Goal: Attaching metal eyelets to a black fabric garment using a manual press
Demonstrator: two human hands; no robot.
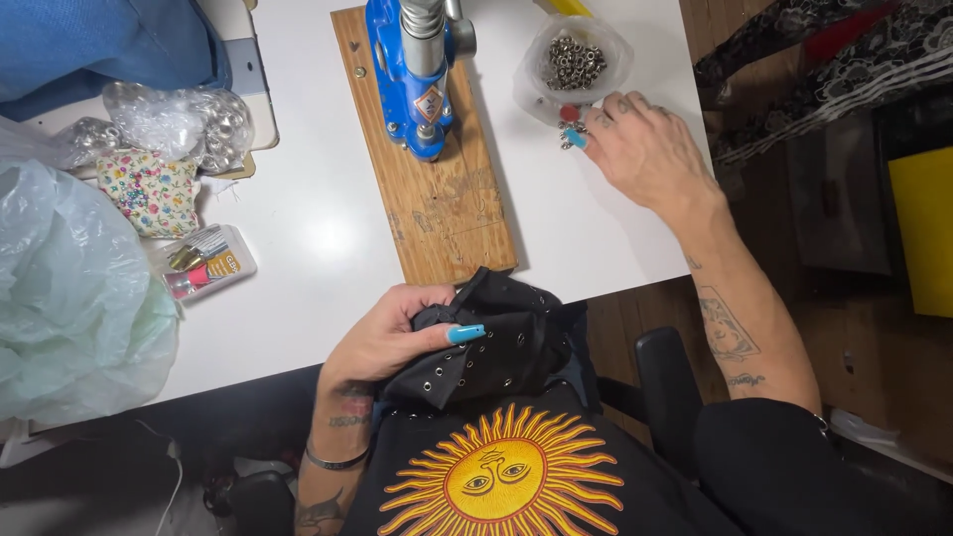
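Eyelets (574,64) fill the clear bag (534,91).

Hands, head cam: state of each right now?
Left hand: closed, gripping the black eyeleted fabric.
Right hand: fingertips pinching small metal eyelets beside the clear tub.

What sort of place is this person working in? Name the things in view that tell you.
Probably a small sewing or craft workshop. A blue hand press stands on a wooden board, a clear bag of metal eyelets lies by the right hand, and the left hand holds black eyelet-studded fabric.
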